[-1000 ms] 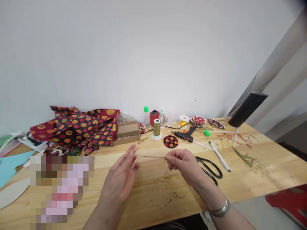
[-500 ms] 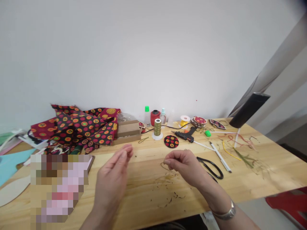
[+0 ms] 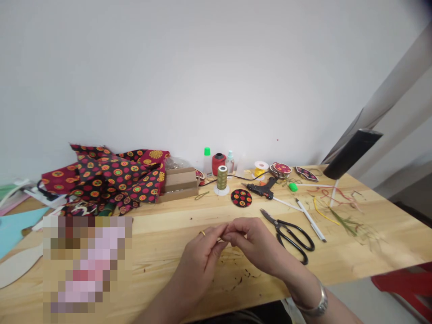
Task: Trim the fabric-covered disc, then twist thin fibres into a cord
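Note:
My left hand (image 3: 202, 256) and my right hand (image 3: 254, 243) meet fingertip to fingertip low over the wooden table (image 3: 162, 243). Both pinch the same thin olive thread (image 3: 223, 239), which barely shows between the fingers. A ring sits on my left hand and a metal bracelet on my right wrist. Short thread scraps (image 3: 236, 270) lie on the wood just under the hands. Black scissors (image 3: 290, 231) rest a little to the right of my right hand.
Behind the hands stand an olive thread spool (image 3: 222, 178), a patterned fabric disc (image 3: 241, 198), a black glue gun (image 3: 261, 190), bottles and a red spool. Patterned cloth (image 3: 111, 180) and a cardboard box (image 3: 178, 183) lie back left. White pens, coloured strands and a black lamp (image 3: 351, 153) are right.
My hands were apart with the thread stretched between them, then my left hand let go and opened. Now it has moved right to meet my right hand and both pinch the thread.

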A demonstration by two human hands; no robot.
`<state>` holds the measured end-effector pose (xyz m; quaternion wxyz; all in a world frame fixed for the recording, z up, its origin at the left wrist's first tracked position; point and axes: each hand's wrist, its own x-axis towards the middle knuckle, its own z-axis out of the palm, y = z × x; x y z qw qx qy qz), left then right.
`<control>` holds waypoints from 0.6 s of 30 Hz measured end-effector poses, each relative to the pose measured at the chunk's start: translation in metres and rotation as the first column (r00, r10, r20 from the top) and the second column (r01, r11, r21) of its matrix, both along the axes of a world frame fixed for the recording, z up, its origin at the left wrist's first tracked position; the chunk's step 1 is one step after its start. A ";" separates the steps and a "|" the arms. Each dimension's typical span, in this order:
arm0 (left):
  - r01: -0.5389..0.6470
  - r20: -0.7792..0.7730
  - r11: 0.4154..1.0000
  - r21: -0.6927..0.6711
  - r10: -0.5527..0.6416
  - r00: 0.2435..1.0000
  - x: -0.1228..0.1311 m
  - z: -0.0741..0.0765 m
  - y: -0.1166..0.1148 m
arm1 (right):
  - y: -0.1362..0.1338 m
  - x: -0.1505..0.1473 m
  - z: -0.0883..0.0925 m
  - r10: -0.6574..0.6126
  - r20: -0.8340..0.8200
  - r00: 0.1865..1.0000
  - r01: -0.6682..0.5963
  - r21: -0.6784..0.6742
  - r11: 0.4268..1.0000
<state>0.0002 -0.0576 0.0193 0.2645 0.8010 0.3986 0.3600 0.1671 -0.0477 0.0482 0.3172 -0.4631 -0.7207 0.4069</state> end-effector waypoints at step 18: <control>-0.228 -0.069 0.973 0.032 0.230 0.971 -0.004 0.004 0.003 | -0.048 0.026 0.017 -0.377 -0.136 0.916 0.386 0.551 0.740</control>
